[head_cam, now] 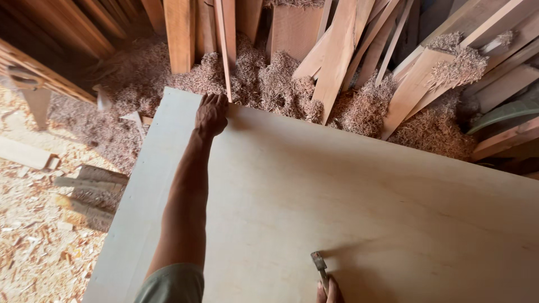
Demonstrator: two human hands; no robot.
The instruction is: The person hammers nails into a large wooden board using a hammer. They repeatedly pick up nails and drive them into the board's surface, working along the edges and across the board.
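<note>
Big pale plywood sheet fills most of the frame, lying flat and overhanging whatever carries it; the support underneath is hidden. Behind its far edge: leaning timber offcuts stacked upright against each other, with heaps of wood shavings packed round their feet. More chips on the floor at left, plus a few short wood blocks. Left hand reaches full stretch to the sheet's far edge, fingers curled over it, looks like it's steadying or squaring the panel. Right hand is at the bottom border, mostly cropped; fingers closed round the handle of a small hammer, head resting on or just above the sheet near the close edge. Contact with the surface can't be confirmed.
</note>
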